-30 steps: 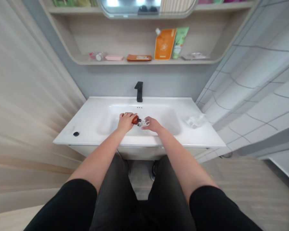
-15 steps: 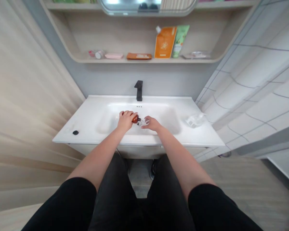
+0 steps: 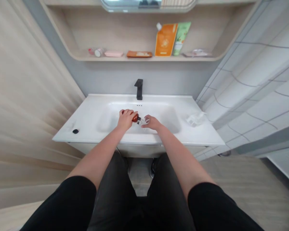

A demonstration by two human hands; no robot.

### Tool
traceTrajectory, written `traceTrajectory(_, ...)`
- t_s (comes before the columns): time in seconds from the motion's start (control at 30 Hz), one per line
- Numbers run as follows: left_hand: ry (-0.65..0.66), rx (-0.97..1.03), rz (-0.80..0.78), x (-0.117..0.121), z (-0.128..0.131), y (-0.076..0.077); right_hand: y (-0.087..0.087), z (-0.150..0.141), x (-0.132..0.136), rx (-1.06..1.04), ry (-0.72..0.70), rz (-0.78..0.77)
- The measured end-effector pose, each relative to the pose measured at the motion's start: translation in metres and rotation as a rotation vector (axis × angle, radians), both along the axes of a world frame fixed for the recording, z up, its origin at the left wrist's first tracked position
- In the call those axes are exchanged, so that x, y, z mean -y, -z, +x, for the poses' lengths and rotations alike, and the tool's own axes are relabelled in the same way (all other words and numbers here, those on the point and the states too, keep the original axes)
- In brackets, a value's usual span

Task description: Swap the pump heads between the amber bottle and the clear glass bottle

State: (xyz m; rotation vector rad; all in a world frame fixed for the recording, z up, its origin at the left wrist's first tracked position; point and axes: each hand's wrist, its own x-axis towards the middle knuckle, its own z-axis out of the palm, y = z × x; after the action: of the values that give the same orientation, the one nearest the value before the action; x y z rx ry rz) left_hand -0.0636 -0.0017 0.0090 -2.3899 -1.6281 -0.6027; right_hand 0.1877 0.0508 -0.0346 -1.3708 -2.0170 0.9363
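Note:
Over the white sink basin (image 3: 167, 110), my left hand (image 3: 126, 120) is wrapped round an amber-brown bottle (image 3: 135, 117) tipped on its side. Its dark neck points right, at the mouth of a small clear container (image 3: 144, 121). My right hand (image 3: 153, 123) has its fingers curled round that clear container, which looks like a little plastic bottle or cup; its exact shape is too small to tell. Neck and container meet or nearly meet between the hands. A small black cap (image 3: 75, 131) lies on the counter to the left.
A black faucet (image 3: 139, 89) rises behind the basin. Crumpled clear plastic (image 3: 195, 119) lies on the right of the counter. Above, a shelf (image 3: 106, 59) holds an orange pouch (image 3: 165, 40), a green tube (image 3: 181, 39) and several small items. A curtain (image 3: 36, 96) hangs at left.
Both hands stay almost in place, with the bottle still tipped toward the clear container. The whole view has shifted very slightly.

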Motion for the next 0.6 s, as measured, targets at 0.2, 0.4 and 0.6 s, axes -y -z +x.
traceTrajectory(0.2,0.0,-0.013,0.005,0.0002,0.0005,-0.0006,-0.0033,0.0,0.0013,0.023,0.004,0.002)
traceTrajectory(0.4,0.007,0.0,0.0,0.0025,0.0013,-0.0025,-0.0048,0.0006,0.0023,0.01,-0.001,-0.005)
traceTrajectory(0.6,0.009,-0.007,0.003,0.0036,0.0018,-0.004,-0.0045,-0.0005,0.0035,0.0,0.01,-0.014)
